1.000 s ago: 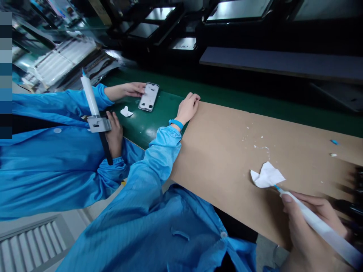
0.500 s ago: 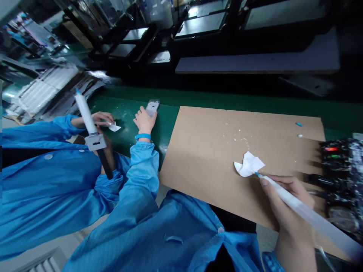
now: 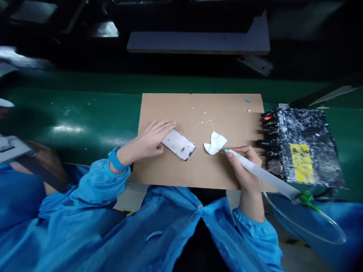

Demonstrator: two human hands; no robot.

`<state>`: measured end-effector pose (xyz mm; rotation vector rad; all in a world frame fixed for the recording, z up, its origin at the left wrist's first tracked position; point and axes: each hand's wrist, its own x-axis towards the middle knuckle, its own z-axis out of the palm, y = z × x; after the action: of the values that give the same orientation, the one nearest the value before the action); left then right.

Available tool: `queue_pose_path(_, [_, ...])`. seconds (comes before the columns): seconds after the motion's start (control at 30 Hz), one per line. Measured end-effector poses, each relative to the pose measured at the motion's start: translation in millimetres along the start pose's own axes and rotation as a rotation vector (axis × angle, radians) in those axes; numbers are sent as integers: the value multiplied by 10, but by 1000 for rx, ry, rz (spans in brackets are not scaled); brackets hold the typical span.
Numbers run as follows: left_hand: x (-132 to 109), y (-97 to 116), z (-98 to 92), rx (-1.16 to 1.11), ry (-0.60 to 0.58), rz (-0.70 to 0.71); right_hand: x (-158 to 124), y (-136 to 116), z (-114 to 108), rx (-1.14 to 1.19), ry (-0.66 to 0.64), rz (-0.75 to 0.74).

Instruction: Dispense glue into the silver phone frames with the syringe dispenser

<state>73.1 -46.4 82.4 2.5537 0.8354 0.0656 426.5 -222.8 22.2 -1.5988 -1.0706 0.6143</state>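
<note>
My left hand is over the cardboard, closed on one end of a pale phone frame. The frame slants down to the right, with its other end facing the board's middle. My right hand grips a glue dispensing syringe like a pen. At the syringe's left end, the blue needle tip meets the edge of a crumpled white tissue. From its other end, a green fitting leads into a clear air hose.
Beneath both hands lies a brown cardboard sheet on a green bench, with white specks and a small blue bit. To the right stands a splattered black dispenser box. A co-worker's sleeve is at left; a grey shelf hangs behind.
My left hand has brought the phone frame from the green bench at left onto the cardboard. The view has swung to the right. The syringe tip stays at the tissue.
</note>
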Motion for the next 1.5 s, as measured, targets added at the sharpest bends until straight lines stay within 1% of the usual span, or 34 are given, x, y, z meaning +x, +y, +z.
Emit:
queue_pose_path(0.03, [18, 46, 39, 0, 24, -16, 0, -15, -2, -7, 4, 2])
queue_pose_path(0.13, [91, 128, 212, 46, 182, -181, -13, -98, 19, -41, 26, 0])
queue_pose_path(0.17, [127, 149, 286, 69, 228, -209, -25, -139, 41, -54, 34, -5])
queue_pose_path(0.2, [168, 170, 362, 84, 262, -206, -41, -184, 73, -65, 43, -11])
queue_pose_path(0.27, [255, 208, 494, 63, 280, -121, -85, -274, 168, -72, 39, -23])
queue_pose_path(0.37, [367, 235, 599, -48, 215, 44, -149, -370, 368, -11, -41, -25])
queue_pose_path(0.47, [425, 218, 620, -123, 137, 152, -171, -378, 566, 51, -163, -17])
queue_pose_path(0.57, [431, 194, 627, -137, 122, 191, -164, -330, 686, 37, -239, -1])
queue_pose_path(0.67, [412, 192, 639, -114, 133, 191, -174, -293, 718, -26, -239, 16])
queue_pose_path(0.83, [390, 223, 644, -89, 145, 183, -238, -297, 686, -114, -231, 29])
queue_pose_path(0.93, [384, 233, 643, -79, 144, 177, -266, -316, 675, -125, -232, 13])
queue_pose_path(1.0, [379, 233, 644, -80, 142, 172, -270, -329, 676, -119, -218, -14])
queue_pose_path(1.13, [373, 224, 651, -107, 131, 156, -260, -343, 687, -135, -152, -117])
queue_pose_path(1.2, [376, 220, 656, -120, 133, 156, -260, -342, 690, -117, -163, -135])
queue_pose_path(1.33, [388, 214, 662, -123, 146, 160, -270, -348, 697, -100, -235, -75])
queue_pose_path(1.5, [389, 216, 658, -128, 140, 154, -254, -363, 707, -168, -237, -34])
